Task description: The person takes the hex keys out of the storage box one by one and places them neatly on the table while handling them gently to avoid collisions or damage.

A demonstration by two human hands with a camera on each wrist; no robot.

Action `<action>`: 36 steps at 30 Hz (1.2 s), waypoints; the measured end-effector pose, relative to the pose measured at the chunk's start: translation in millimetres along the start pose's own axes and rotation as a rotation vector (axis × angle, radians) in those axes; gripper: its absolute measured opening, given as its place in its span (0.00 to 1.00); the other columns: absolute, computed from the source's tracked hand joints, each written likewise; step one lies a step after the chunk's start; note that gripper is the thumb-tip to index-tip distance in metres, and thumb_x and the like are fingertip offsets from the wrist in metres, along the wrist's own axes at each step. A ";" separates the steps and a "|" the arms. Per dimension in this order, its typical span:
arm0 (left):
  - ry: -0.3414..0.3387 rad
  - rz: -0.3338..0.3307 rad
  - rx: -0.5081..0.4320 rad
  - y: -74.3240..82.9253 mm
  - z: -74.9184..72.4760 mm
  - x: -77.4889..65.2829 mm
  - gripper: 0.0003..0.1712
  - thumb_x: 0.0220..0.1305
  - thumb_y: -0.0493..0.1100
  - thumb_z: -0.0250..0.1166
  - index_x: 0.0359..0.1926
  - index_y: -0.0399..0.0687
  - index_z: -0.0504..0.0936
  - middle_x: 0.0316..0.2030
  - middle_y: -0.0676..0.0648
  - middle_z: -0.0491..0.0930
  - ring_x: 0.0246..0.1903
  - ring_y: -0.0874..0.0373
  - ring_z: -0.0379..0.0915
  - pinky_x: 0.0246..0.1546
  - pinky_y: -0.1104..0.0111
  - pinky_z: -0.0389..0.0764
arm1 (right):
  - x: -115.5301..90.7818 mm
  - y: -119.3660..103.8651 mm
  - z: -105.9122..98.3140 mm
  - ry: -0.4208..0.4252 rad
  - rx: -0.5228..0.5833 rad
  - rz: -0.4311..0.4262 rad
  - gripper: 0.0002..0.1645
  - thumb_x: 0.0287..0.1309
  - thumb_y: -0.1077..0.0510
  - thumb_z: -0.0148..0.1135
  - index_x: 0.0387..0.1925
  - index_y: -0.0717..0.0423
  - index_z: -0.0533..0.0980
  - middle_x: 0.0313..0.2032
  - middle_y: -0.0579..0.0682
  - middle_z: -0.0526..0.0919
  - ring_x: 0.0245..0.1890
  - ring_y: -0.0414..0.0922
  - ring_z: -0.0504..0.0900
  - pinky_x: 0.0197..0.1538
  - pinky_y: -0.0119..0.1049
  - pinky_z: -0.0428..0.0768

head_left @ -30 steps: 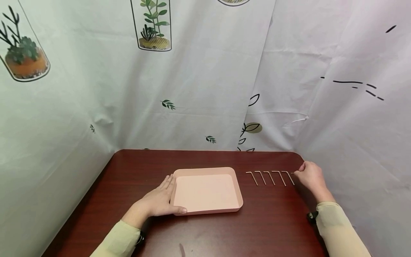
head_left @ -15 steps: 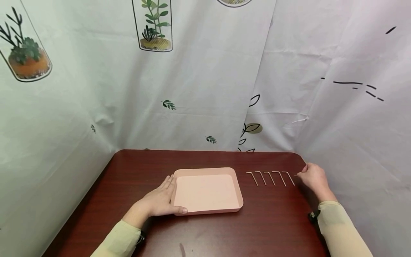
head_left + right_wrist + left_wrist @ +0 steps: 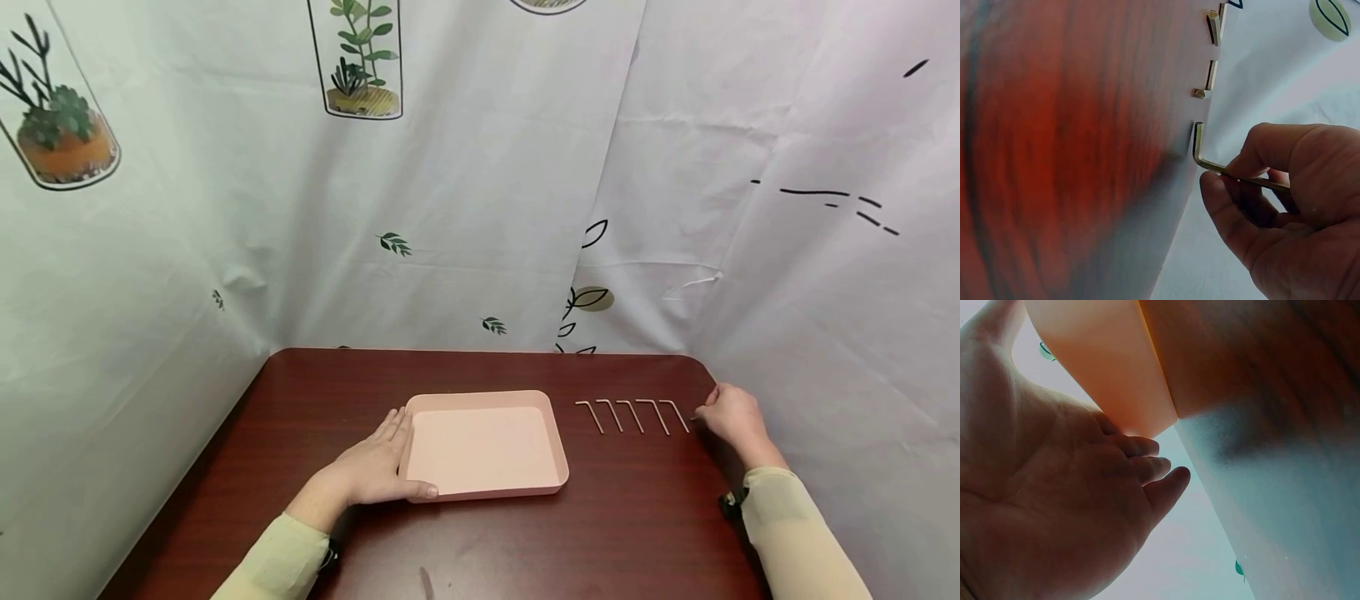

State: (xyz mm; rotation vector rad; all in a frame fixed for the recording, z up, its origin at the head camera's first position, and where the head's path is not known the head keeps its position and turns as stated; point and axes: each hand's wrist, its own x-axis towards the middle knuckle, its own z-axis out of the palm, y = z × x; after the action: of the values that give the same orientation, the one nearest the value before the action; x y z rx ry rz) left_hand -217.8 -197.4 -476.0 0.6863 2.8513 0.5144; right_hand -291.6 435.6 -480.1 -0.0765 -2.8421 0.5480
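Note:
A shallow pink tray (image 3: pixel 480 450) lies on the dark red table, with nothing in it. Against its left side rests my left hand (image 3: pixel 367 467), fingers straight along the edge and thumb at the near left corner; the left wrist view shows the palm (image 3: pixel 1054 481) beside the tray wall (image 3: pixel 1110 369). At the table's right edge my right hand (image 3: pixel 738 421) pinches a brass-coloured hex key (image 3: pixel 1207 164) between thumb and fingers, its bent end pointing away from the hand. Just left of that hand, several more L-shaped hex keys (image 3: pixel 628 417) lie in a row.
The brown-red table (image 3: pixel 525 550) has rounded far corners. White cloth (image 3: pixel 480 183) printed with plants hangs behind it and along both sides, close to my right hand. A small dark streak (image 3: pixel 425 582) marks the near part of the tabletop.
My right hand has shifted slightly right and nearer to me, still pinching the hex key. The left hand, the tray and the row of hex keys stay in place.

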 end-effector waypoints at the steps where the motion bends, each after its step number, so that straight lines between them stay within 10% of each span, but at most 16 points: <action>1: -0.001 0.000 0.002 -0.1 0.0 0.0 0.81 0.60 0.80 0.71 0.85 0.20 0.47 0.86 0.23 0.46 0.86 0.29 0.44 0.82 0.43 0.59 | 0.2 0.6 0.0 -0.006 -0.003 0.000 0.14 0.52 0.61 0.74 0.25 0.58 0.74 0.24 0.55 0.80 0.31 0.61 0.81 0.40 0.57 0.80; 36: 0.002 0.006 0.011 -1.8 0.8 1.3 0.82 0.60 0.81 0.71 0.85 0.20 0.47 0.86 0.23 0.46 0.86 0.29 0.44 0.82 0.43 0.59 | 6.0 2.5 4.1 -0.231 -0.095 -0.079 0.05 0.51 0.66 0.68 0.31 0.63 0.79 0.29 0.56 0.83 0.32 0.57 0.80 0.41 0.56 0.82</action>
State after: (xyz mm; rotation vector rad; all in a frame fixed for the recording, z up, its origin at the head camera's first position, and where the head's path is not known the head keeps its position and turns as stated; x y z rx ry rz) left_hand -219.4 -198.0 -477.5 0.6975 2.8568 0.5002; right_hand -298.5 437.0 -483.3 0.0875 -3.0791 0.4302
